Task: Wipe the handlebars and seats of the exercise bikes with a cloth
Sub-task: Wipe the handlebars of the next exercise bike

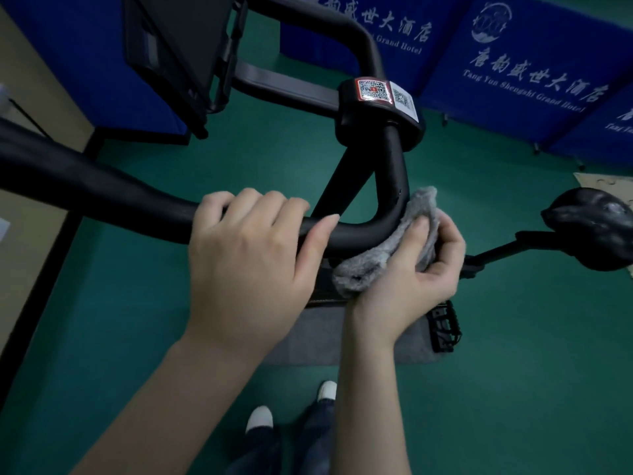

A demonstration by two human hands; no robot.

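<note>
Dim, cool indoor light falls evenly from above and leaves no hard shadows on the green floor (513, 337). The left hand (250, 255) and right hand (411, 279) are the brightest areas. The black handlebar (102, 186) carries a faint sheen, and the seat (596, 228) at the right edge shows patchy glare. Detail is soft throughout, with the cloth (383, 255) blurring to fuzz. Wide-angle distortion bends the blue banners (531, 63) at upper right.

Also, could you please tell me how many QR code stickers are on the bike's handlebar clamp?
2. The red-bordered sticker sits on top of the clamp; the white sticker lies beside it, on its right in the picture. Others may be hidden on the clamp's sides.
</note>
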